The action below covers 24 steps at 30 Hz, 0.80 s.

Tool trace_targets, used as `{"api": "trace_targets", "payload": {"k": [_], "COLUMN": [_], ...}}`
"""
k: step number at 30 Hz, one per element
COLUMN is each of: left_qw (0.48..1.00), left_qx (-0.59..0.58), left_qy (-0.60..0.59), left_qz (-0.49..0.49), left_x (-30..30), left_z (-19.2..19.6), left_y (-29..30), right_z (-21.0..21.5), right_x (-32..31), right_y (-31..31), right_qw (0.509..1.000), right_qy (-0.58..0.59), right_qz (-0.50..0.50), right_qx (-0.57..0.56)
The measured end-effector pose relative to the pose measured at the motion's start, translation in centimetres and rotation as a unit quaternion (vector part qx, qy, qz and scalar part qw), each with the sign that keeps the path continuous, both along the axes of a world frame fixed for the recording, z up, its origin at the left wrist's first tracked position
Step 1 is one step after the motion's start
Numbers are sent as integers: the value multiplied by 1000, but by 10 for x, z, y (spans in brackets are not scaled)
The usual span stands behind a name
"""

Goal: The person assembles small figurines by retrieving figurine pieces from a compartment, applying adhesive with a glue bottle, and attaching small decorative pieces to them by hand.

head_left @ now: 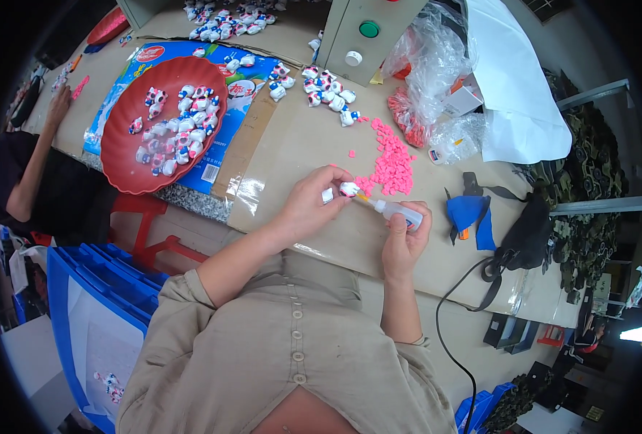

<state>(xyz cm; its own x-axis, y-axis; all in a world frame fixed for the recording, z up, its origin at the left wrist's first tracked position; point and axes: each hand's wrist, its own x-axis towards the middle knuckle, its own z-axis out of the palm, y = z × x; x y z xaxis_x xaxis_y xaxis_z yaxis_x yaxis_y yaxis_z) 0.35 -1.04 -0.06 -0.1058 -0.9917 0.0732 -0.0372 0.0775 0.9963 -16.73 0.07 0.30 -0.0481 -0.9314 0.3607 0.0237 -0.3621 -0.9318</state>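
Note:
Over the table, my left hand [314,199] is closed around a small white figurine [349,189] with a dark patch. My right hand [408,235] grips a small whitish glue bottle [399,214], tilted so that its yellowish nozzle [364,196] meets or nearly meets the figurine; I cannot tell which. Just beyond both hands lies a pile of small pink pieces [393,165]. Several white, blue and pink figurines [328,90] stand loosely grouped behind the pile. More of them fill part of a red scalloped tray [118,155] to the left.
Plastic bags [440,65] and a white sheet [512,87] cover the back right. A grey box with a green button [369,29] stands at the back. A blue-and-black strap item [473,217] and a black cable [447,293] lie right. Another person's arm [43,148] reaches in at far left.

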Motion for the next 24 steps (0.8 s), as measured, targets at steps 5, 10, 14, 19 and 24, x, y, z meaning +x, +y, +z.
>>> {"api": "trace_targets", "payload": {"k": [5,10,14,19,24], "left_qw": [1000,1000,1000,1000,1000], "left_qx": [-3,-2,-10,-8,3], "left_qy": [-9,-6,-18,-17,-14], "left_qz": [-3,0,3,5,17], "left_x": [1,1,1,1,1], "left_z": [1,1,1,3,3], "left_y": [0,0,1,1,1], "right_z": [0,4,2,-2,-2], "right_x": [0,3,2,1,2], "right_y": [1,1,1,0,3], "right_qw": [1000,1000,1000,990,974], "right_qy": [9,7,16,118,188], "right_qz": [-5,-1,-4,-32,-46], "right_qx": [3,7,7,-78,-122]}}
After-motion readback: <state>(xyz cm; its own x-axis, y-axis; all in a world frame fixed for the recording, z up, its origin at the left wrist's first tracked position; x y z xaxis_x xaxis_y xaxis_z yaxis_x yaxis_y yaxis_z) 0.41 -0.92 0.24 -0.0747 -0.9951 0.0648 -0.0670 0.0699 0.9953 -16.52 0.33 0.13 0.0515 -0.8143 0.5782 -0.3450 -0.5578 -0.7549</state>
